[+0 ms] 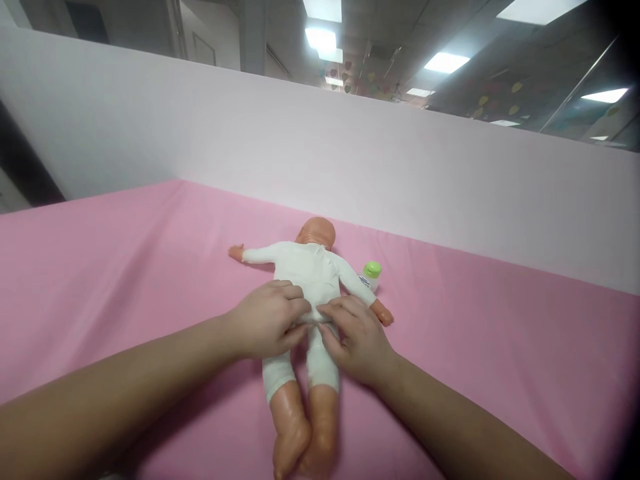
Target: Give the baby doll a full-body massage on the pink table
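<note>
A baby doll [305, 270] with a white cloth body and bare tan head, hands and lower legs lies stretched out on a pink cover, head away from me. Its face is not visible, and its arms spread to both sides. My left hand [273, 319] is closed at the left of the doll's lower trunk, thumb and fingers pinching the white cloth. Opposite it, my right hand [357, 337] pinches the cloth the same way, its fingertips close to the left ones. The fingers partly hide the doll's hips.
A small bottle with a green cap [371, 270] stands beside the doll's right-side arm, partly behind it. The pink cover [475, 353] spreads over the padded surface. A white wall panel [350, 160] rises along the far edge. Ceiling lights show above it.
</note>
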`<act>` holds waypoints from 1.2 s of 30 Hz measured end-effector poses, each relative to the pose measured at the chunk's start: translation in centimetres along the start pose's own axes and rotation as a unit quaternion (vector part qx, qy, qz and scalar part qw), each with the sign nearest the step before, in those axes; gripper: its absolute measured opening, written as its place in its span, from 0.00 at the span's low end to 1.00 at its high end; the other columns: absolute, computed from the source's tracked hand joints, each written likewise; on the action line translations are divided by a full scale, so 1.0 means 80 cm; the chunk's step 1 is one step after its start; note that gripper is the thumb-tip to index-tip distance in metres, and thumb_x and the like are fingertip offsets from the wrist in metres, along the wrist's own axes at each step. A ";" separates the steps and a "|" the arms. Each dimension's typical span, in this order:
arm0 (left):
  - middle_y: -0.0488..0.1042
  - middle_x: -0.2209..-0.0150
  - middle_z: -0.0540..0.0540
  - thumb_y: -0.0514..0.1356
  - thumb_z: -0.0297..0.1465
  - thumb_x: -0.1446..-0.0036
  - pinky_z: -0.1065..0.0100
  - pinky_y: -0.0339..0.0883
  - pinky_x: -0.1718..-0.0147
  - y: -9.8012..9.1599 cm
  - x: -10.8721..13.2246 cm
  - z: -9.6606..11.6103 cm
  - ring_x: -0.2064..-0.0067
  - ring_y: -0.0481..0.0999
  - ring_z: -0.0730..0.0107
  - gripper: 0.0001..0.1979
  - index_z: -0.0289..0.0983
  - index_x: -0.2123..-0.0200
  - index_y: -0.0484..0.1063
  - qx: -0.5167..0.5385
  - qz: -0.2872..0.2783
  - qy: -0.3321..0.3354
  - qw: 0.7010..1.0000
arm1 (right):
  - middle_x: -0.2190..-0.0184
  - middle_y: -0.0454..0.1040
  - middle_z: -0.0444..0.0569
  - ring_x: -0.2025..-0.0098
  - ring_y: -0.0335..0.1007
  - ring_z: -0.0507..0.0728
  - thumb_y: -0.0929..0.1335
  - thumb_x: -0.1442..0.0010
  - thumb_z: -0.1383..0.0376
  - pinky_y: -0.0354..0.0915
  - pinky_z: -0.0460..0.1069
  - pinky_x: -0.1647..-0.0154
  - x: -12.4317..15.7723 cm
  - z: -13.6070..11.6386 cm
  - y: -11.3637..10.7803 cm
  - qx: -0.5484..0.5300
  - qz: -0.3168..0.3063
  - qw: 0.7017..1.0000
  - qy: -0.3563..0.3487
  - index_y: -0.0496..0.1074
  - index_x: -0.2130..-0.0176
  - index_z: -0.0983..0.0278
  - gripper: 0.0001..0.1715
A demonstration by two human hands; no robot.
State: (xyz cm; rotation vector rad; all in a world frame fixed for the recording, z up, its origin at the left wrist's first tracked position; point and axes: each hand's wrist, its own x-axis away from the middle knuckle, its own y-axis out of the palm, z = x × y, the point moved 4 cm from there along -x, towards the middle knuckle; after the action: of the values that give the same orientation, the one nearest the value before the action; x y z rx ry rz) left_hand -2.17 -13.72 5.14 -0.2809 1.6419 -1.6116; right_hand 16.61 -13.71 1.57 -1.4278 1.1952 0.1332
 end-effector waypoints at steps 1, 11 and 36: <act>0.75 0.66 0.46 0.61 0.33 0.40 0.58 0.67 0.61 0.003 -0.001 0.000 0.63 0.75 0.59 0.07 0.38 0.62 0.78 0.002 -0.016 -0.002 1.000 | 0.56 0.78 0.51 0.52 0.73 0.61 0.70 0.36 0.67 0.71 0.58 0.48 0.000 0.001 0.002 -0.008 -0.014 1.000 0.008 0.75 0.47 0.60 0.17; 0.75 0.71 0.49 0.63 0.30 0.43 0.67 0.64 0.69 0.008 0.000 -0.011 0.69 0.73 0.68 0.04 0.38 0.66 0.79 0.159 -0.008 -0.002 0.987 | 0.67 0.77 0.46 0.62 0.73 0.58 0.70 0.39 0.68 0.69 0.54 0.57 -0.006 -0.010 0.000 -0.022 -0.098 0.994 0.049 0.77 0.63 0.60 0.03; 0.75 0.67 0.47 0.56 0.26 0.37 0.64 0.62 0.67 0.007 -0.003 -0.012 0.65 0.74 0.65 0.09 0.37 0.64 0.77 0.076 0.000 -0.006 0.997 | 0.57 0.79 0.49 0.54 0.73 0.60 0.70 0.37 0.67 0.70 0.58 0.48 -0.004 -0.012 -0.001 -0.024 -0.088 0.996 0.024 0.77 0.53 0.60 0.12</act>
State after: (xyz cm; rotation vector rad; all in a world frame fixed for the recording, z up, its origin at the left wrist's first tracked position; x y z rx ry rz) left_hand -2.43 -12.77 4.57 -0.2124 1.4999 -1.7213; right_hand 15.96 -14.31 2.11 -1.5799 1.1042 0.0058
